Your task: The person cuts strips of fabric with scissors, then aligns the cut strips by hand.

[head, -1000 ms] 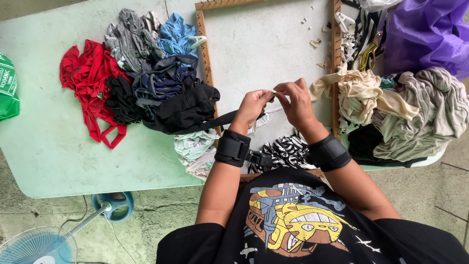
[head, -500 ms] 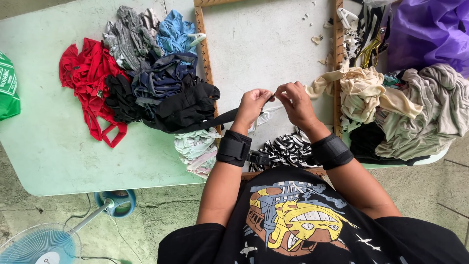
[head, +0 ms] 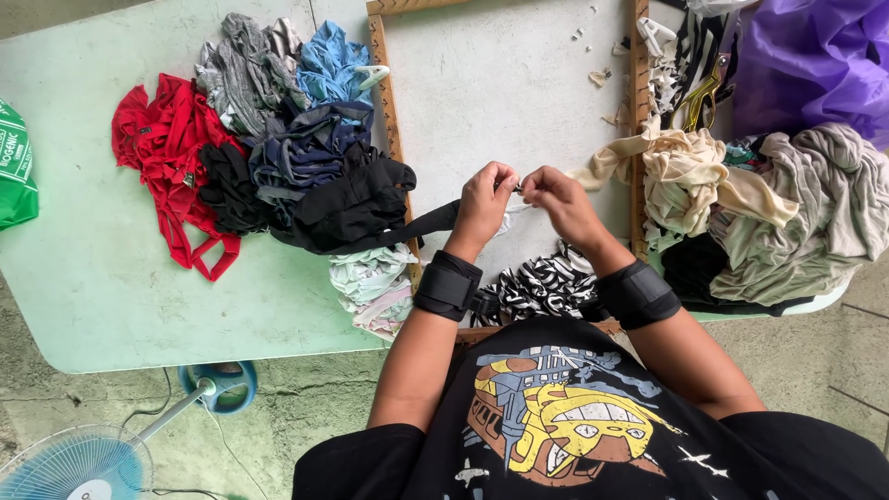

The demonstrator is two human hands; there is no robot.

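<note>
Hands: your left hand (head: 483,199) and right hand (head: 558,201) meet fingertip to fingertip over the wooden frame (head: 386,111), pinching a small strip (head: 517,190) between them.
Frame: lies on the table (head: 102,278), directly before you.
Left of frame: a heap of cloth scraps (head: 269,148) rests on the table, overlapping the frame's left rail.
Right of frame: a second cloth pile (head: 787,213), with scissors (head: 699,97) on it near the right rail.
Near edge: striped cloth (head: 542,282) lies between your wrists.
Floor: a fan (head: 83,458) stands below the table, to your left.
</note>
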